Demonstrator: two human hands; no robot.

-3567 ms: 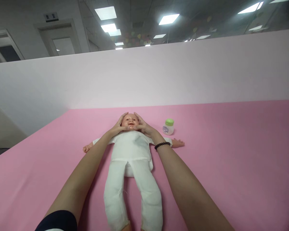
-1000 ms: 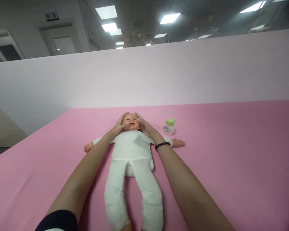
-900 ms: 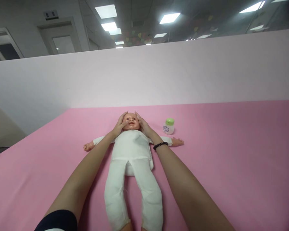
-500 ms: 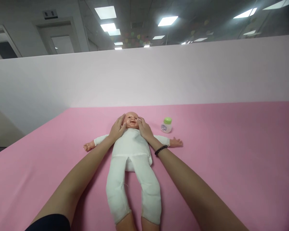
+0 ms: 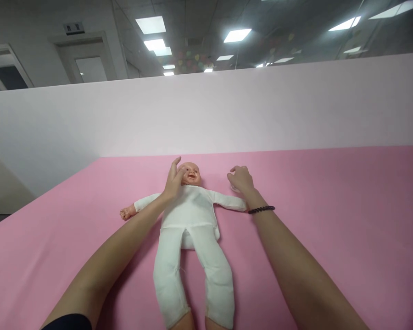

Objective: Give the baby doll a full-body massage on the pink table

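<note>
A baby doll (image 5: 191,208) in white clothes lies on its back with its arms spread. My left hand (image 5: 174,180) rests at the left side of the doll's head (image 5: 192,174), its fingers apart and the thumb over the cheek. To the right of the head, above the doll's outstretched sleeve, is my right hand (image 5: 241,178), fingers curled over the small jar (image 5: 234,188). The hand covers nearly all of the jar, and only a bit of its clear body shows.
A pink surface (image 5: 330,206) lies under the doll. Along its far edge stands a white wall (image 5: 206,114). A door (image 5: 89,64) and ceiling lights show beyond.
My right hand has left the doll's head and moved right onto the jar. My left hand has stayed at the head, its fingers spread wider. The head has tilted slightly.
</note>
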